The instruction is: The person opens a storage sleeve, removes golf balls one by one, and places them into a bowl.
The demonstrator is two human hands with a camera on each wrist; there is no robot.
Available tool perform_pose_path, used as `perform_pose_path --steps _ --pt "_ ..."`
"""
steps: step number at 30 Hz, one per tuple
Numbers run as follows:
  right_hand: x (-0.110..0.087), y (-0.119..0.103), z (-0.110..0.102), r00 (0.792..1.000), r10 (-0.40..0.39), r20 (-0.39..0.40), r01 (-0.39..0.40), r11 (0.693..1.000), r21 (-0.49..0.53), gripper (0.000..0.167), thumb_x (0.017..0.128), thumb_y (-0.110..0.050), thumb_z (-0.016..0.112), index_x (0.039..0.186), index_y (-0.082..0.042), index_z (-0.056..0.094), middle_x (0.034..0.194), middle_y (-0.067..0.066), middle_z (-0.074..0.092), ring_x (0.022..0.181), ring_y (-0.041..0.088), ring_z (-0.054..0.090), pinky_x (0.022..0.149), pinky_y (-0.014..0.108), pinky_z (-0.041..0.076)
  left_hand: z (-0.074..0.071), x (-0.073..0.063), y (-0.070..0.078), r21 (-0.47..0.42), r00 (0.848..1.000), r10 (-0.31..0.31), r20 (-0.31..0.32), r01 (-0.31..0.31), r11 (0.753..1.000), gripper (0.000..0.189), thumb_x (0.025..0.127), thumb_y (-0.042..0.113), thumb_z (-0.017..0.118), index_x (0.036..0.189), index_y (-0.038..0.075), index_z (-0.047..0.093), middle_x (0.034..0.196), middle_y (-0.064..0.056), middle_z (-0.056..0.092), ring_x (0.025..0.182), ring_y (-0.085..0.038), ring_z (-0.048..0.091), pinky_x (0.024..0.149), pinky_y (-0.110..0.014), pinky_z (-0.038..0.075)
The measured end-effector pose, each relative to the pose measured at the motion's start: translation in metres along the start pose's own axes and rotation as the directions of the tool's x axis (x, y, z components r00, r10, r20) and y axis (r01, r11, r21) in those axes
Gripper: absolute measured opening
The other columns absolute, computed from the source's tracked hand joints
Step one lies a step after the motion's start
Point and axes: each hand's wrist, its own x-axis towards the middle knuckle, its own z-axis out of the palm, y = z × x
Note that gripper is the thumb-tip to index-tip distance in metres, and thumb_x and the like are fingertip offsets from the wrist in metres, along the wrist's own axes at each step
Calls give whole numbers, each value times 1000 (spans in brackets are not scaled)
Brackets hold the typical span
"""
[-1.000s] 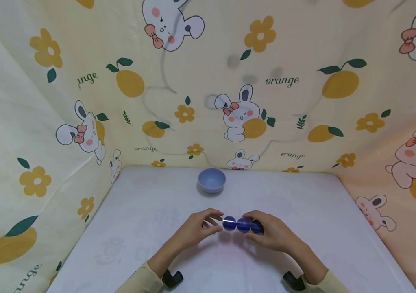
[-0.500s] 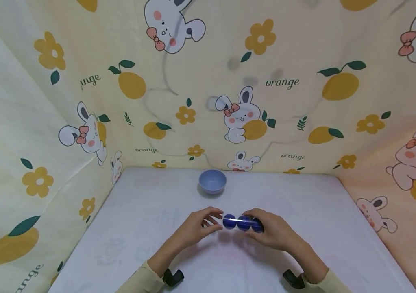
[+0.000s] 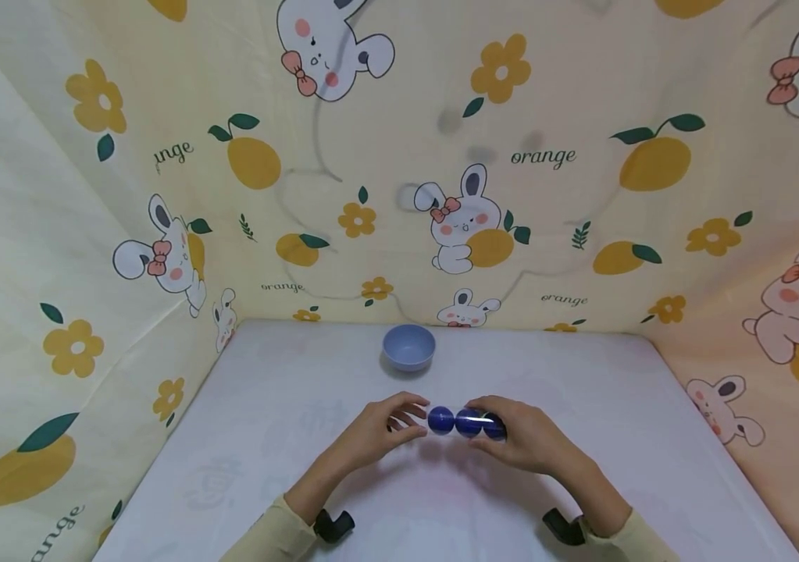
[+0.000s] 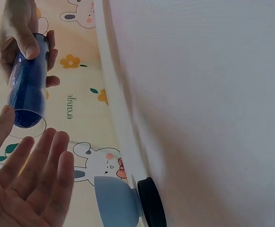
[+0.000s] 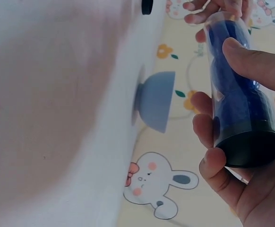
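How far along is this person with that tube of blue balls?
Early on, by the look of it. The right hand grips the clear tube level above the table, with its dark cap end in the palm. The blue balls sit inside it. The left hand is open at the tube's other end. The blue bowl stands apart at the back; none of the views shows inside it.

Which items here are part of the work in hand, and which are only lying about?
In hand:
- clear tube of blue balls, gripped by the right hand
- left hand, fingers relaxed at the tube's open end

Lying about:
- blue bowl, apart, behind the hands on the white table
- printed cloth backdrop
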Motion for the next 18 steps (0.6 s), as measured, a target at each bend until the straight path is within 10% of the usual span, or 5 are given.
perform_pose_path --steps 18 --pt "4 -1 -2 1000 -14 -12 13 999 -29 51 91 -41 88 133 -19 71 123 -2 75 101 12 70 85 38 61 -1 1 0 -30 1000 -11 11 11 999 44 104 30 74 145 18 63 127 -3 76 104 -10 73 92 -29 59"
